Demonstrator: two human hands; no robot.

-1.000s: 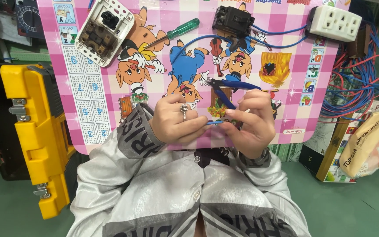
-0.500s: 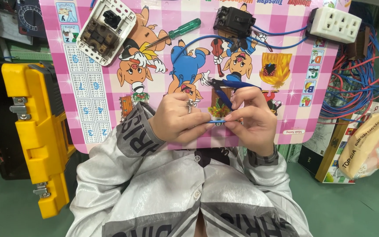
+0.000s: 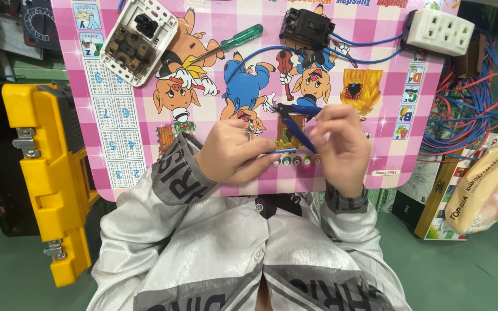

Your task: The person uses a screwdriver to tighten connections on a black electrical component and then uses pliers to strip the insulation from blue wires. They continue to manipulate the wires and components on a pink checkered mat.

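Two hands work close together over the pink checked surface, with a yellow case off to the left. The left hand pinches a short blue wire. The right hand is closed around blue-handled pliers, near the wire.

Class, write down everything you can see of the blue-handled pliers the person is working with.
The blue-handled pliers are small, with dark metal jaws and blue, plastic-looking grips. The jaws point left, over the pink checked cartoon board. One handle runs level to the right, into the right hand; the other slants down toward the bottom right, so the handles are spread. The left hand holds a thin blue wire just below.
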